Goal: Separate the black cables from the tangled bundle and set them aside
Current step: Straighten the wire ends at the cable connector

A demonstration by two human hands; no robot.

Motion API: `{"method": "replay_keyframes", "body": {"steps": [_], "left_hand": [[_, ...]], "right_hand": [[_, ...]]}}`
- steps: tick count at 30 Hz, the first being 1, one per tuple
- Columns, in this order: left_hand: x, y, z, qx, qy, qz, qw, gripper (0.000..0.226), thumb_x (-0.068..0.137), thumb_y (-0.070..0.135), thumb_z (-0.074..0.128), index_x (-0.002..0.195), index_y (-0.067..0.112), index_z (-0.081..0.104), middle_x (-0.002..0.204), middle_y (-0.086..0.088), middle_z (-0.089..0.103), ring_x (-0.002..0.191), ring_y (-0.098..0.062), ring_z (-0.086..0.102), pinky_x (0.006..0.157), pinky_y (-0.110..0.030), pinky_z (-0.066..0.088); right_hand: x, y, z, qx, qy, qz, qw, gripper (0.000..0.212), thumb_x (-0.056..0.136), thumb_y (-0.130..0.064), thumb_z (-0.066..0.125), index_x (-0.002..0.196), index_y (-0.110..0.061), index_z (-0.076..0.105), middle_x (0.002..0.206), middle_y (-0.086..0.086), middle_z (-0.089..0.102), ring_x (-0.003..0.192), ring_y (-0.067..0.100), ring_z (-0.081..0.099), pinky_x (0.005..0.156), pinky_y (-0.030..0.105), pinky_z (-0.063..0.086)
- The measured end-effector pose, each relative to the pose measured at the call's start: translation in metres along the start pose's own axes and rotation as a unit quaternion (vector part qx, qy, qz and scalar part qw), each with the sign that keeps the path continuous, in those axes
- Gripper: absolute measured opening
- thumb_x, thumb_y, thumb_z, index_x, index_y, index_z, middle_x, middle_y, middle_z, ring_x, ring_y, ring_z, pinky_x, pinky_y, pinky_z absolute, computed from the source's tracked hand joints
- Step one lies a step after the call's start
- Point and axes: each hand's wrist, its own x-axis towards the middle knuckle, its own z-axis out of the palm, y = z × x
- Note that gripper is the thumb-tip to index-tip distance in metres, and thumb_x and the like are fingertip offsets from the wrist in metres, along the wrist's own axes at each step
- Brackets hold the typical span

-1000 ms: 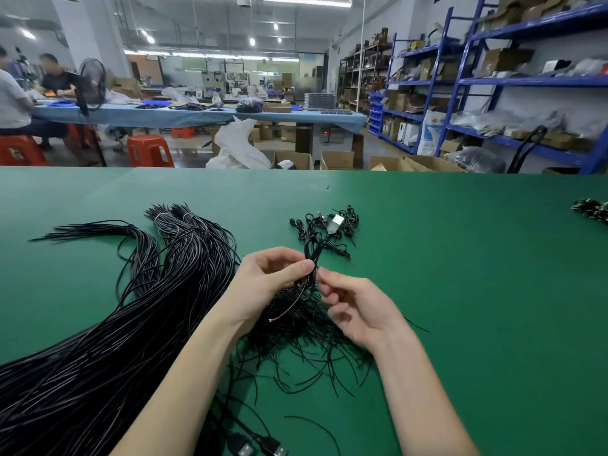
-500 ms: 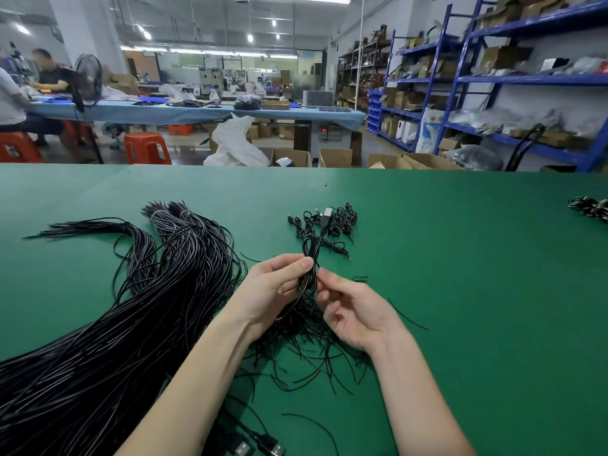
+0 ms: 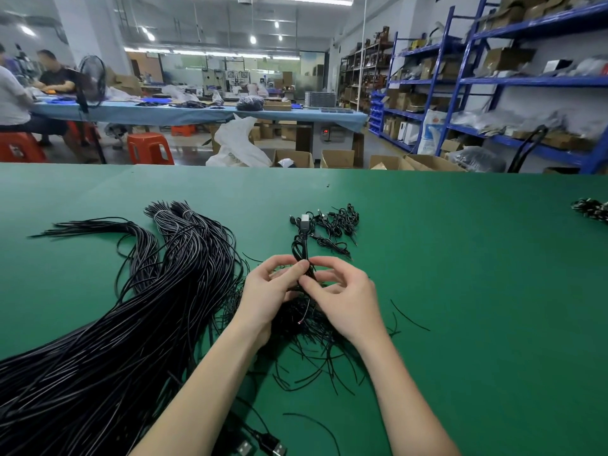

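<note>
A tangled heap of thin black wires (image 3: 316, 334) lies on the green table (image 3: 460, 291) under my wrists. My left hand (image 3: 273, 291) and my right hand (image 3: 345, 294) meet above it, and both pinch a black cable (image 3: 301, 245) that runs away from me to a silver USB plug (image 3: 304, 220). A big sheaf of long black cables (image 3: 131, 317) sweeps across the left side of the table. A small pile of short cables with connectors (image 3: 339, 222) sits beyond my hands.
Two USB plugs (image 3: 260, 447) lie at the near edge between my forearms. Another small cable bunch (image 3: 592, 209) sits at the far right edge. Loose wire offcuts (image 3: 409, 315) lie right of my hands. Beyond the table are boxes, blue shelving and seated people.
My right hand has come up against the left and taken hold of the same cable. The cable's USB plug now lies stretched out further from me.
</note>
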Motion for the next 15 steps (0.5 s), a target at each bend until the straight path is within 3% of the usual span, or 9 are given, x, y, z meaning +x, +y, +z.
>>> {"method": "replay_keyframes", "body": {"steps": [5,7,10,13,15], "left_hand": [[0.004,-0.005,-0.002,0.092,0.008,0.032,0.995,0.005,0.094,0.025,0.07,0.095,0.021,0.073,0.082,0.001,0.075,0.074,-0.011,0.066,0.069,-0.026,0.057],[0.005,-0.008,-0.003,0.16,0.002,0.064,0.985,0.003,0.094,0.027,0.069,0.095,0.026,0.072,0.081,0.006,0.074,0.076,-0.008,0.066,0.072,-0.026,0.054],[0.005,-0.013,-0.003,0.26,-0.001,0.122,0.958,0.006,0.093,0.024,0.069,0.095,0.028,0.072,0.086,0.007,0.074,0.08,-0.003,0.068,0.072,-0.014,0.051],[0.005,-0.016,-0.003,0.341,0.005,0.177,0.923,0.008,0.092,0.022,0.069,0.097,0.028,0.071,0.088,0.011,0.073,0.082,0.001,0.066,0.075,-0.009,0.048],[0.005,-0.016,-0.004,0.357,-0.003,0.19,0.914,0.009,0.092,0.022,0.068,0.099,0.028,0.07,0.089,0.014,0.073,0.083,0.002,0.065,0.073,-0.006,0.045]], "right_hand": [[0.001,0.011,0.003,0.026,0.011,0.019,0.999,0.024,0.088,-0.016,0.076,0.103,-0.033,0.069,0.08,-0.008,0.076,0.057,0.016,0.072,0.06,0.036,0.063],[0.002,0.014,0.001,0.03,0.014,0.024,0.999,0.024,0.088,-0.015,0.075,0.102,-0.033,0.069,0.08,-0.009,0.075,0.057,0.016,0.071,0.054,0.033,0.061],[0.008,0.018,-0.007,0.018,0.033,0.031,0.999,0.024,0.087,-0.015,0.074,0.099,-0.035,0.07,0.079,-0.009,0.075,0.057,0.015,0.071,0.049,0.026,0.056],[0.023,0.026,-0.016,0.001,0.066,0.051,0.997,0.023,0.088,-0.017,0.073,0.099,-0.036,0.07,0.08,-0.011,0.076,0.057,0.017,0.072,0.057,0.035,0.061],[0.041,0.029,-0.018,0.017,0.095,0.061,0.993,0.023,0.089,-0.013,0.073,0.099,-0.033,0.068,0.078,-0.008,0.076,0.057,0.014,0.072,0.059,0.034,0.062]]}}
